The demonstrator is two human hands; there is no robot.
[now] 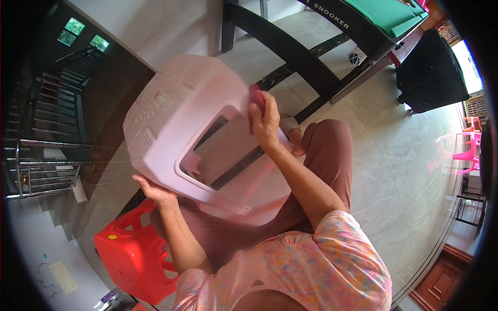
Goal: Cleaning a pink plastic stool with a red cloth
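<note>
A large pale pink plastic hood (189, 106), like the cover of a pet litter box, is tilted above my lap. It has a big rounded opening in its front and groups of small slots and holes in its side and top. My left hand (157, 193) holds it from the lower left, thumb spread along the outside and the other fingers partly hidden behind it. In my right hand (266, 122) a dark red cloth or sponge (256, 96) is gripped against the hood's right edge, beside the opening. Its exact kind I cannot make out.
A red plastic stool (127, 254) stands close on my left. Ahead is a green-topped billiard table (386, 14) with thick black legs. A black suitcase (430, 75) and pink chairs (469, 147) are at right, a metal stair railing (52, 166) at far left.
</note>
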